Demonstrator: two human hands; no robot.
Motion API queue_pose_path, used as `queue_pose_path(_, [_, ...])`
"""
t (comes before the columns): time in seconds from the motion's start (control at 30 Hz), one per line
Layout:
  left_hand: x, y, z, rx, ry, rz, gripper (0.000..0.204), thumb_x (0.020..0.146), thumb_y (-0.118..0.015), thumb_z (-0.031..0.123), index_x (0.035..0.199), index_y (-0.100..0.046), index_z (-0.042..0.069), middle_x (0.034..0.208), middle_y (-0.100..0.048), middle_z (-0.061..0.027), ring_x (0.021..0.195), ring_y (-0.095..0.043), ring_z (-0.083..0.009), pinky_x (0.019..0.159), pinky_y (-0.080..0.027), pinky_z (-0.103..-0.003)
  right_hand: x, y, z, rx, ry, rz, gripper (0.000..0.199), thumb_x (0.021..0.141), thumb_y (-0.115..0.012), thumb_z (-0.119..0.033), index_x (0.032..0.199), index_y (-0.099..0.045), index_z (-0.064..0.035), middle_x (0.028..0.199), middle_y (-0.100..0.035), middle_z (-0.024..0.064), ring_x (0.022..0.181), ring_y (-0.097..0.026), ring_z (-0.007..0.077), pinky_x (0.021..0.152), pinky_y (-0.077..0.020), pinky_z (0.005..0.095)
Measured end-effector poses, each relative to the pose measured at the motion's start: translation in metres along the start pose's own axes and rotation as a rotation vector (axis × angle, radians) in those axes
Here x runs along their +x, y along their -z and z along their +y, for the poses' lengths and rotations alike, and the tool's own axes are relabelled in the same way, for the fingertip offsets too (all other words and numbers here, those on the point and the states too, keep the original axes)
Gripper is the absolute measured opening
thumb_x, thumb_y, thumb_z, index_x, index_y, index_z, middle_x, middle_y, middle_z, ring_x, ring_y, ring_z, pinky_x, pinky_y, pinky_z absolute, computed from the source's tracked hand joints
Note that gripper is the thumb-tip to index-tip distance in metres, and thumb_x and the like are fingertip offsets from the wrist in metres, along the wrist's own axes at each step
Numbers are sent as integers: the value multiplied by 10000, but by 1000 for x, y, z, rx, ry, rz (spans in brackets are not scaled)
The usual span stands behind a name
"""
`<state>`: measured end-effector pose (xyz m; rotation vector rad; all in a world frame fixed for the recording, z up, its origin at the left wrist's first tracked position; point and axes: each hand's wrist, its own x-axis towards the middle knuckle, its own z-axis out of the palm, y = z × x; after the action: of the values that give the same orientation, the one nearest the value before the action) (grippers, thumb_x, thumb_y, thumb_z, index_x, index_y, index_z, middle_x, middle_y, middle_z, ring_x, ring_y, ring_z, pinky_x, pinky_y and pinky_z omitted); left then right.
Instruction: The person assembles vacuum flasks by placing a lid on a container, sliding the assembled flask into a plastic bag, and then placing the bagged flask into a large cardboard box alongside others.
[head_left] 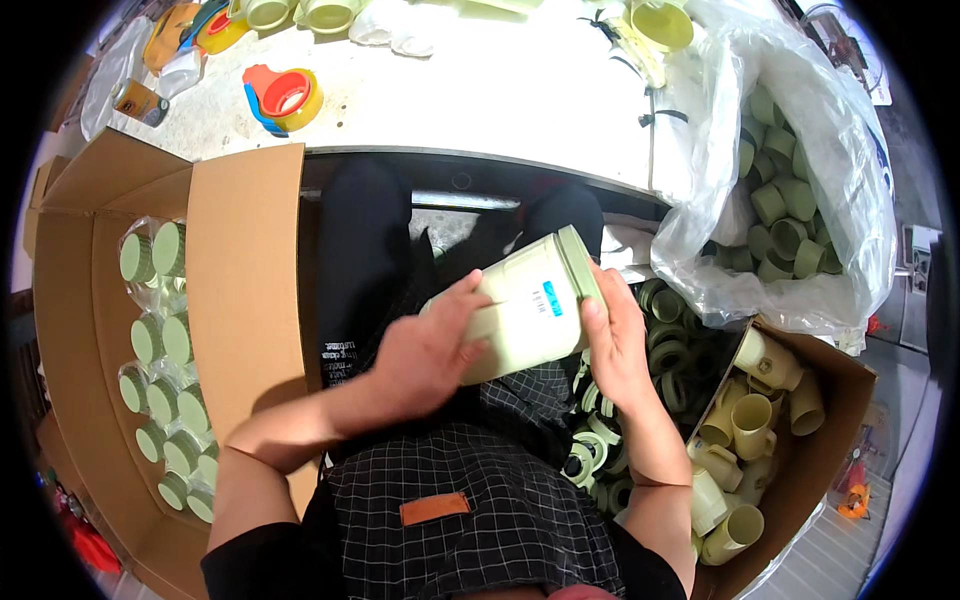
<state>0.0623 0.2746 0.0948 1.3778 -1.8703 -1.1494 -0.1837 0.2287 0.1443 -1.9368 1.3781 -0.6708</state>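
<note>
A pale green plastic container (515,325) lies tilted on its side above my lap. It has a rim or lid band at its right end, and a blue-and-white barcode label (547,298) on the face turned up. My left hand (425,350) is closed against its left end, slightly blurred. My right hand (618,340) grips the rim end, thumb on the near face and fingers behind, partly hidden. Whether the container has a handle cannot be seen.
At left an open carton (245,300) holds bagged green ribbed lids (163,400). To the right are a plastic bag (690,190) of green cups, a carton (845,400) of pale jugs (752,420), and green rings (600,450) below. A tape dispenser (285,95) sits on the white table (430,110).
</note>
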Motion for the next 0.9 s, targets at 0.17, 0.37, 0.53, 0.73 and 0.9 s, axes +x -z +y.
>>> queue_pose_path(0.17, [5, 21, -16, -164, 91, -22, 401, 907, -628, 55, 1299, -546, 25, 1402, -553, -223, 1100, -676, -345, 887, -550, -384, -17, 0, -5, -130, 327, 17, 506, 1003, -500, -305, 1326, -545, 81, 844, -530, 183, 764, -546, 343, 736, -464, 413])
queue_pose_path(0.37, [-2, 7, -25, -45, -52, 2, 488, 918, -653, 244, 1352, -505, 77, 1431, -528, -207, 828, -713, -349, 719, -580, -411, 5, 0, -10, -53, 82, -64, 457, 1026, -462, -313, 1298, -571, 38, 901, -577, 196, 847, -597, 369, 803, -492, 401])
queue_pose_path(0.53, [-11, -1, 10, 80, -24, 64, 457, 885, -641, 115, 1321, -525, 37, 1408, -550, -217, 962, -708, -351, 830, -580, -380, 13, 0, 4, 1, -84, -87, 480, 1024, -482, -335, 1353, -542, 9, 944, -596, 206, 865, -603, 380, 819, -494, 418])
queue_pose_path(0.73, [26, 26, 7, -36, -421, 69, 319, 922, -653, 240, 1189, -664, 66, 1262, -653, -130, 919, -679, -289, 766, -535, -388, 17, 7, 11, 15, -63, -68, 498, 997, -543, -295, 1376, -517, 27, 1012, -620, 213, 924, -623, 373, 846, -491, 410])
queue_pose_path(0.9, [84, 65, 78, -220, -934, 46, 159, 874, -727, 242, 956, -765, 111, 872, -675, 15, 739, -584, -171, 681, -462, -356, 10, 29, 12, -111, -145, -27, 554, 961, -597, -301, 1350, -510, 83, 989, -614, 232, 898, -606, 416, 817, -492, 439])
